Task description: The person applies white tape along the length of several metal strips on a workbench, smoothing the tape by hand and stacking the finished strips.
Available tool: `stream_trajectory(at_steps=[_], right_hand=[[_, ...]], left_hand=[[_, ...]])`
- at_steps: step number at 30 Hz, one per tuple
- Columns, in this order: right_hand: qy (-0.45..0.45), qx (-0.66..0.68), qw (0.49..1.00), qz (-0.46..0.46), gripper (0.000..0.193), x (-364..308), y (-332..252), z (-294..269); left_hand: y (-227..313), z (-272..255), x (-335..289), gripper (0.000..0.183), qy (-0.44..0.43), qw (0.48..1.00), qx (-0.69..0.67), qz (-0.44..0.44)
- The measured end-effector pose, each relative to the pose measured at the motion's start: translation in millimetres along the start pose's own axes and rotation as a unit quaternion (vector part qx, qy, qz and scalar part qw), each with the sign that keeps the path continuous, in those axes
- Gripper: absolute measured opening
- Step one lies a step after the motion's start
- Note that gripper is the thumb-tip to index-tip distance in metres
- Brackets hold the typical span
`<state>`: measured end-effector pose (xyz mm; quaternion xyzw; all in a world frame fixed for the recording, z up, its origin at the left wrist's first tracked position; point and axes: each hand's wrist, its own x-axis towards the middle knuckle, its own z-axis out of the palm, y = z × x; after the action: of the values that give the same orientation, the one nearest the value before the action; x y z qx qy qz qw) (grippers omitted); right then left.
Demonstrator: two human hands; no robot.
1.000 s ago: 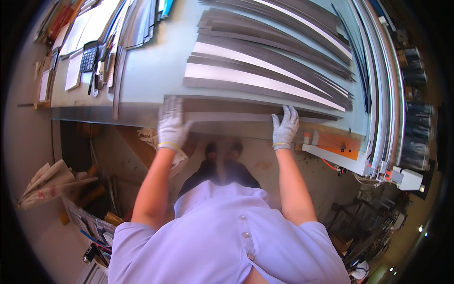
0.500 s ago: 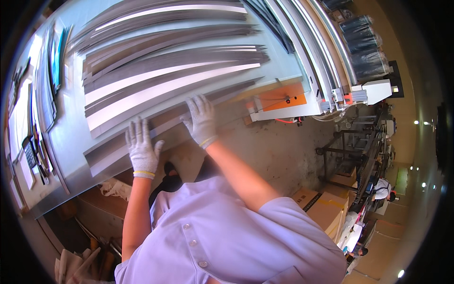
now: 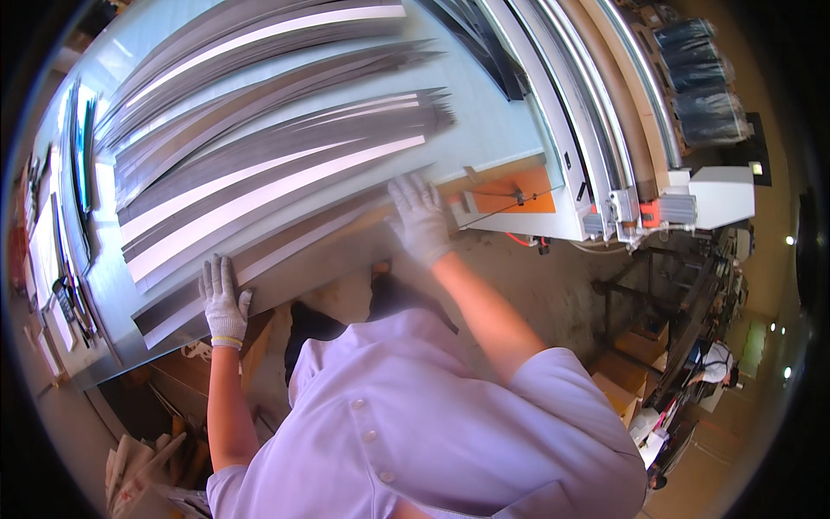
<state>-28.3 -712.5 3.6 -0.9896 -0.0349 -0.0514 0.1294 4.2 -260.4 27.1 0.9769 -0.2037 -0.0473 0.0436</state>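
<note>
Both my hands wear pale knit work gloves with yellow cuff bands. My left hand (image 3: pixel 224 303) lies flat, fingers stretched, on the near left part of a narrow stack of long dark grey strips (image 3: pixel 268 252) along the table's front edge. Farther right, my right hand (image 3: pixel 421 216) is spread flat over the stack's other end, slightly blurred. Neither hand grips anything. Beyond them lie several fanned bundles of long grey strips (image 3: pixel 285 143), some with shiny pale faces.
The pale table (image 3: pixel 484 130) ends at a front edge close to my body. At right stands a machine with long metal rollers (image 3: pixel 596 112) and an orange panel (image 3: pixel 519 192). Tools and papers (image 3: pixel 73 294) lie far left. Cardboard boxes (image 3: pixel 622 381) sit on the floor at right.
My right hand has slid right along the strips, and my left hand has shifted left, so they are farther apart. The whole view has turned slightly.
</note>
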Motion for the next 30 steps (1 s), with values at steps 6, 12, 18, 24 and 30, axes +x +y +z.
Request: stream_trajectory(at_steps=[6,12,18,24,30], right_hand=[[0.102,0.096,0.989,0.053,0.048,8.3,31.9,-19.8],[0.186,-0.003,0.960,0.207,0.042,-9.9,109.9,-24.8],[0.147,0.033,0.961,0.231,0.023,-11.8,121.3,-33.7],[0.196,0.045,0.933,0.298,0.020,-18.6,110.5,-21.9],[0.242,0.049,0.894,0.375,0.025,-32.7,100.0,-10.5]], left_hand=[[27.2,-20.1,-11.6,0.094,-0.006,1.000,-0.017,0.001],[32.0,-29.5,-29.6,0.051,0.006,0.999,-0.026,0.031],[15.4,-107.8,42.4,0.038,0.039,0.999,-0.020,-0.024],[9.9,-180.2,190.3,0.038,0.147,0.985,0.093,0.007],[-9.1,-99.4,321.8,0.054,0.135,0.968,0.210,0.002]])
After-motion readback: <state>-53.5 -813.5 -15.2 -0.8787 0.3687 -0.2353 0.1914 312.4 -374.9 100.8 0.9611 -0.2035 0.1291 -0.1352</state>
